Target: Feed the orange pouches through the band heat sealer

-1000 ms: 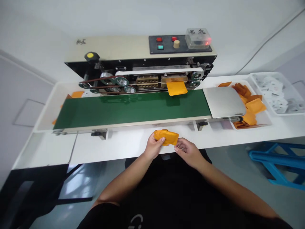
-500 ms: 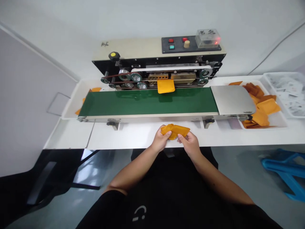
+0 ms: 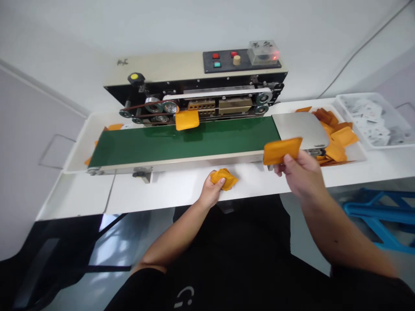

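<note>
1. Right hand [image 3: 303,175] pinches an orange packet [image 3: 279,151] near the belt [image 3: 230,138]; left hand [image 3: 209,192] clasps a bunch [image 3: 227,178].
2. Another packet [image 3: 187,120] is partway along the machine [image 3: 162,69].
3. Left bin [image 3: 74,155] holds some, right bin [image 3: 358,153] many.

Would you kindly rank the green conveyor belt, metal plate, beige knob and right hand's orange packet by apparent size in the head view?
Green conveyor belt
Metal plate
Orange packet in right hand
Beige knob

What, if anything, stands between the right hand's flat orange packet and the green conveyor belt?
Nothing visible: in view, the flat orange packet overlaps the near-right corner of the green conveyor belt. Another orange packet at the beige machine is well left.
</note>
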### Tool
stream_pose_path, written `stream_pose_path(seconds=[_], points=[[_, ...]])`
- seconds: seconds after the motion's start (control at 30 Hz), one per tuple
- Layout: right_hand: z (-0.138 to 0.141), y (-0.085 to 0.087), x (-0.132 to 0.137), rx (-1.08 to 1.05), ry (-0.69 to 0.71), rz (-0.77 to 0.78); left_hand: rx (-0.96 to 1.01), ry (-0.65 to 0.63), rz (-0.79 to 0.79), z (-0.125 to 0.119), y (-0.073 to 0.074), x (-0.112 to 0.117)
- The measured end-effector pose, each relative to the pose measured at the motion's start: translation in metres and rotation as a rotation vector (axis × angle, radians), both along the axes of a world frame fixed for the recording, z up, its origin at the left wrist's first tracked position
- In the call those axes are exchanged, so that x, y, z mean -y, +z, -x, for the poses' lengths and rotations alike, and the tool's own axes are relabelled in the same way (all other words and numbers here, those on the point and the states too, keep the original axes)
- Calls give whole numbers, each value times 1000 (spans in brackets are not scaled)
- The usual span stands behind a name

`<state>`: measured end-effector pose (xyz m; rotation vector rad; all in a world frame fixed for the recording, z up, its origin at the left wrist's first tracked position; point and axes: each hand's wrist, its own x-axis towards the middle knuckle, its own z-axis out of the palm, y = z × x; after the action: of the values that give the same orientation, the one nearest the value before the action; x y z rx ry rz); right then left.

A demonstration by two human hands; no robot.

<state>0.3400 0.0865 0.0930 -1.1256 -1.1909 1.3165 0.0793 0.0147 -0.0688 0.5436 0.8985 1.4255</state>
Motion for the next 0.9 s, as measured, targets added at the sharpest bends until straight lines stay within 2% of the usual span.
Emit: stream_pose_path(seconds=[0.1,0.17,0.3,0.47,0.63,0.8,0.9], points=[[-8,32,-34,-143,-84,67,-13,-19,13,1,6,0],[-14,43,-57,-154,-115,130,-24,-37,15,2,11,1],[-24,45,-91,-134,-111,252,-16,-37,8,4,15,1],[-28,39,-113,-143,-122,306,-25,-39,-3,5,10,1],[-26,35,-115,-149,-142,335,-9,-45,-2,5,12,-1],[-21,42,-94,-96,-168,23,-1,-62,-1,5,14,-2],[-24,46,-67,-84,-187,-66,4,-52,19,5,11,0]])
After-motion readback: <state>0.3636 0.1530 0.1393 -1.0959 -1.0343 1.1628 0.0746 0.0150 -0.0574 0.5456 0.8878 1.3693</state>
